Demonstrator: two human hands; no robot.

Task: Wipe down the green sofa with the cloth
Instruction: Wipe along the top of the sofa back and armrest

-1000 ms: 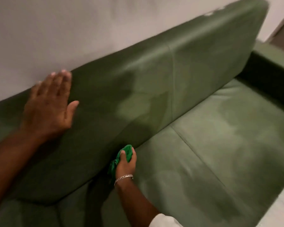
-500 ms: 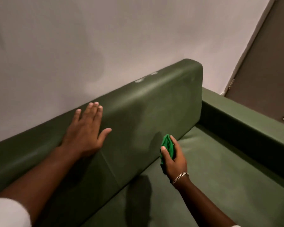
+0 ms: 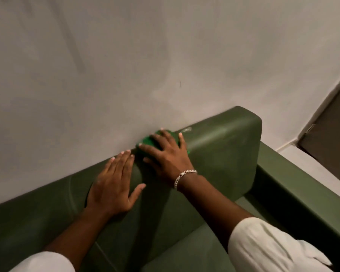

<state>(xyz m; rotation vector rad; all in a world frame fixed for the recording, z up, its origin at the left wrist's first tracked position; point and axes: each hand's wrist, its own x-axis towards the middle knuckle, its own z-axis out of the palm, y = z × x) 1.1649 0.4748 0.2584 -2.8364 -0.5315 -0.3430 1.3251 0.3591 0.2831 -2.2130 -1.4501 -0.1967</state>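
The green sofa (image 3: 224,158) runs along a pale wall, its backrest slanting up to the right. My right hand (image 3: 168,154), with a silver bracelet on the wrist, presses flat on a bright green cloth (image 3: 145,143) on the top edge of the backrest, next to the wall. Most of the cloth is hidden under the fingers. My left hand (image 3: 114,185) lies flat and spread on the backrest just left of it, holding nothing.
The sofa's right armrest (image 3: 302,193) runs along the right side, with the seat cushion (image 3: 194,252) below. A pale wall (image 3: 126,65) stands right behind the backrest. A dark door (image 3: 334,124) and light floor strip (image 3: 306,160) lie at the far right.
My right hand has carried the cloth from the seam at the foot of the backrest up to its top edge. The view has swung right and up; my left hand stays flat on the backrest.
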